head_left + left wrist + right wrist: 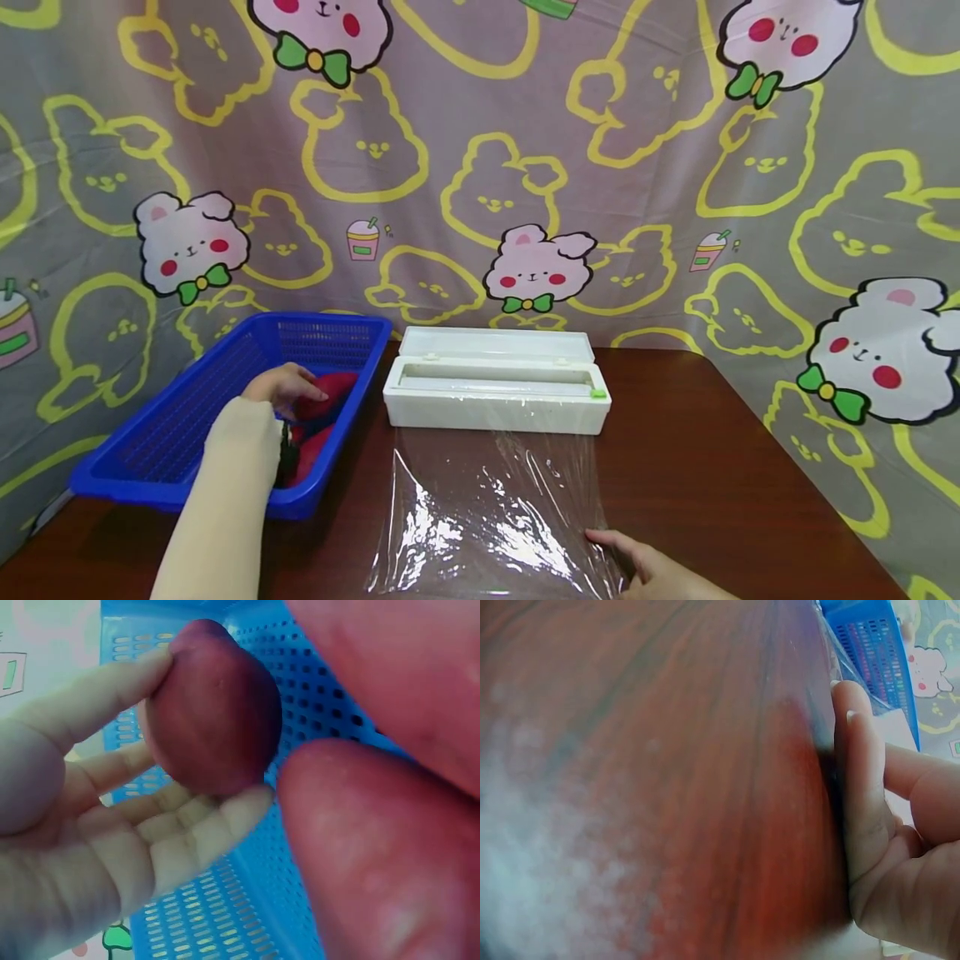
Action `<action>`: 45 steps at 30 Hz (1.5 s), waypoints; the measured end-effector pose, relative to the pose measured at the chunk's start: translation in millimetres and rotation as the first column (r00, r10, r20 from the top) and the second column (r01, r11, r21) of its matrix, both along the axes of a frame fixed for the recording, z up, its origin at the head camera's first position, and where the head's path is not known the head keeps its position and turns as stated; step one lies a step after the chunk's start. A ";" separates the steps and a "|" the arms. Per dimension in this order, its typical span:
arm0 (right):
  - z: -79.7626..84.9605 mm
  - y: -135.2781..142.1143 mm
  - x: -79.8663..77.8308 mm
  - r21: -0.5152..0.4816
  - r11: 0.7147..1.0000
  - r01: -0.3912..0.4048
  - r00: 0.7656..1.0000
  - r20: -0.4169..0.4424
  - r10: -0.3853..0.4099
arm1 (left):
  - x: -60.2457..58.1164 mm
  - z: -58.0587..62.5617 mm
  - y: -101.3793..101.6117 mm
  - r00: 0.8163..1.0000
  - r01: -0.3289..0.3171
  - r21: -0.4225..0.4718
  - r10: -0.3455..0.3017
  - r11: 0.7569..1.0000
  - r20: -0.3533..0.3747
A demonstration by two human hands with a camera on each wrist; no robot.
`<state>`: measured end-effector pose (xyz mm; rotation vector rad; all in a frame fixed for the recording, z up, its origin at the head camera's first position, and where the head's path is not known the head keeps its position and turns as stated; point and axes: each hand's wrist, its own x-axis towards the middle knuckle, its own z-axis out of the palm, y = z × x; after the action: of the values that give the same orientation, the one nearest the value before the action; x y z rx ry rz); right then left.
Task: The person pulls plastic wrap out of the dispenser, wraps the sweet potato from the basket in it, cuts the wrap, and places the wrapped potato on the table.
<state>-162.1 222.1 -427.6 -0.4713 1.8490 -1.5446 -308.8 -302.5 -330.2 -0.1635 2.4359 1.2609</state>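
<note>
In the head view my left hand (283, 387) is inside the blue basket (168, 433). Its thumb and fingers grip a smooth red-skinned sweet potato (217, 712) with a blunt nub at one end, seen best in the left wrist view. Two more sweet potatoes (375, 847) show large beside it. A sheet of clear cling film (495, 508) runs from a white dispenser box (495, 412) toward the front of the table. At the sheet's right edge my right hand (648, 567) rests with fingers extended, touching the film, the thumb apart from them.
The dispenser's lid (495, 343) stands raised at the back, and a green slider (597, 393) sits on its right end. A dark brown wooden table (675, 450) lies under everything. Behind it hangs a patterned cloth (637, 192).
</note>
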 end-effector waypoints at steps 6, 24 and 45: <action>0.2 -0.6 0.4 0.031 0.999 0.025 1.000 0.009 -0.026 | 0.3 9.8 1.8 0.998 -0.037 -0.065 0.033 0.997 -0.057; 1.3 -1.4 -1.9 0.044 0.999 0.015 1.000 -0.002 -0.015 | 7.7 51.1 26.3 0.959 0.010 -0.015 -0.014 1.000 -0.284; -2.1 1.2 -1.6 -0.010 1.000 -0.025 0.999 -0.045 0.025 | 40.0 78.3 92.7 0.874 0.235 0.009 -0.207 0.972 -0.440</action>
<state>-163.6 223.3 -429.7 -0.5368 1.8627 -1.5398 -268.7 -209.9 -251.9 0.4561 2.6754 1.3817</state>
